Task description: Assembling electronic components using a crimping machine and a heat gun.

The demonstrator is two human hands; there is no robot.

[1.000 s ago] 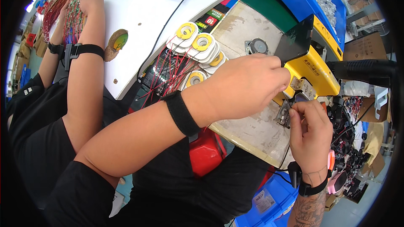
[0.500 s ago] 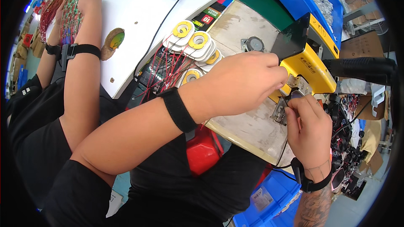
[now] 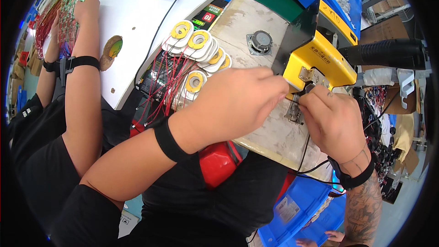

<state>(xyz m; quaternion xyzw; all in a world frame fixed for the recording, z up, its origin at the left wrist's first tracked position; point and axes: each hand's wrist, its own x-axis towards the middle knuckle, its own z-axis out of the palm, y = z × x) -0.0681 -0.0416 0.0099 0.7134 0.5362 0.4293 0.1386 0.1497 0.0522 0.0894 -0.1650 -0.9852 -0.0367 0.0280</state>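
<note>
My left hand (image 3: 233,103) is pinched closed in front of a yellow and black press (image 3: 315,57); what its fingertips hold is too small to make out. Close by on the right, my right hand (image 3: 336,121) pinches a thin black cable (image 3: 305,153), which hangs down over the board's front edge. A short dark strand shows between the two sets of fingertips. Just below the press's metal head (image 3: 313,77) sits a small metal fixture (image 3: 293,113), partly covered by my right hand. A black lever handle (image 3: 386,54) sticks out to the right of the press.
A round speaker (image 3: 259,42) lies on the worn board. White oval pieces with yellow rings (image 3: 199,40) and red wires are heaped at left. Blue bins (image 3: 292,201) stand below and behind. A co-worker's hand (image 3: 87,9) holds green circuit boards; another person's fingers (image 3: 336,236) show below.
My left hand has moved left and slightly down, away from the press head. My right hand remains pinched at the fixture. The view has shifted a little.
</note>
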